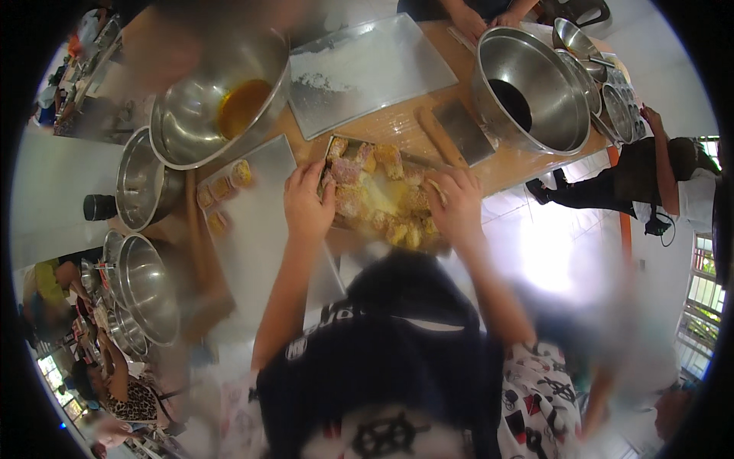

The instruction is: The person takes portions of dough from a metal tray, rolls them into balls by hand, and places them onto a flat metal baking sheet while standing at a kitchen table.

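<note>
In front of my body is a rectangular metal pan (pixel 419 160) of crumb-coated chunks (pixel 388 161), yellow and pinkish, that look like bread or cake. Loose yellow crumbs (pixel 380 197) lie among them. My left hand (pixel 308 203) grips the pan's left side, fingers at the rim and thumb toward the chunks. On the opposite side, my right hand (pixel 457 203) is closed round the edge with its fingers over the rim. The pan's near edge is blurred. To the left, several similar pieces (pixel 220 188) sit on a flat metal tray (pixel 256 229).
A large steel bowl (pixel 183 126) with orange liquid stands at the upper left, another (pixel 550 92) with dark contents at the upper right. Between them lies a tray (pixel 382 76) with white powder. A rolling pin (pixel 441 138) rests beyond my right hand. Another person's hands (pixel 485 21) are across the table.
</note>
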The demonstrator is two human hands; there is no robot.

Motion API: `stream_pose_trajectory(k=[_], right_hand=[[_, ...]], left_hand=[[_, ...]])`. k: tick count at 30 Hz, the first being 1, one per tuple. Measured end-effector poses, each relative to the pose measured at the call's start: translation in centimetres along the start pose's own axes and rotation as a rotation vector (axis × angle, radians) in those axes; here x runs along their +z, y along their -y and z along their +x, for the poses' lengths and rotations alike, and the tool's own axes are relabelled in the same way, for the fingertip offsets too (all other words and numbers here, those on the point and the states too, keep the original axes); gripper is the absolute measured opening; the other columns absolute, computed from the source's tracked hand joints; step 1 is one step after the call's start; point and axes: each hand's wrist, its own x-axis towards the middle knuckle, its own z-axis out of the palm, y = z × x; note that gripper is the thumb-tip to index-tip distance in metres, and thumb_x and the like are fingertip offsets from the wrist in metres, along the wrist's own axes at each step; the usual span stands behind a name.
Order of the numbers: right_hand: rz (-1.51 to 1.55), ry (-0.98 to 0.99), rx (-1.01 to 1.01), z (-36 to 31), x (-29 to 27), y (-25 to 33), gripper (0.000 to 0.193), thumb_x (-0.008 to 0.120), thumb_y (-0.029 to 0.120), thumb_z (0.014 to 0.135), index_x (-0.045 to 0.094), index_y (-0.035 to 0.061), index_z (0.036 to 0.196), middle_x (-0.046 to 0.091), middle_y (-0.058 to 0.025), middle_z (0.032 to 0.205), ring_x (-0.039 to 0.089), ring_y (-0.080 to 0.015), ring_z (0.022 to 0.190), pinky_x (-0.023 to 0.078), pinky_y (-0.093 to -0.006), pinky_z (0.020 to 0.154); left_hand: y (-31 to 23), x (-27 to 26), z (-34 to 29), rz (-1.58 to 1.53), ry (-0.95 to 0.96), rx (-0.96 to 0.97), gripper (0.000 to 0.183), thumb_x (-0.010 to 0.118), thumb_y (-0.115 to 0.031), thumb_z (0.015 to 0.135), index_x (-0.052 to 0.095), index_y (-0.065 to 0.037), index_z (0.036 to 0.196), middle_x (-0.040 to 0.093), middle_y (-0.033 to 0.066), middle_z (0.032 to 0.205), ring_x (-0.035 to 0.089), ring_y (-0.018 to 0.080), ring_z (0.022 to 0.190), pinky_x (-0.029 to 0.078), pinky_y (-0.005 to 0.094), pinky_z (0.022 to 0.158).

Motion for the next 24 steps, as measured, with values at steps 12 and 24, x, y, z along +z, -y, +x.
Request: stream_pose_trajectory(k=[12,24], right_hand=[[-0.067,0.671,-0.373,3.1,3.4,0.1,0.004,0.058,0.012,0.065,0.059,0.0083,0.065,0.058,-0.0067,0.071,0.058,-0.0272,0.076,0.042,-0.0428,0.069],[-0.25,0.814,-0.351,2.2,7.5,2.6,0.022,0.055,0.013,0.075,0.064,0.0057,0.094,0.059,-0.0144,0.094,0.063,-0.0281,0.079,0.047,-0.0417,0.064]], left_hand=[[-1.8,-1.8,-3.5,0.09,-0.033,-0.156,0.024,0.063,-0.007,0.08,0.063,-0.005,0.104,0.061,0.0126,0.107,0.057,0.0295,0.101,0.045,0.0366,0.085],[-3.8,-3.1,-7.2,-0.025,-0.117,-0.364,0.024,0.062,-0.007,0.08,0.063,-0.005,0.104,0.06,0.0138,0.109,0.055,0.0308,0.103,0.044,0.0386,0.089]])
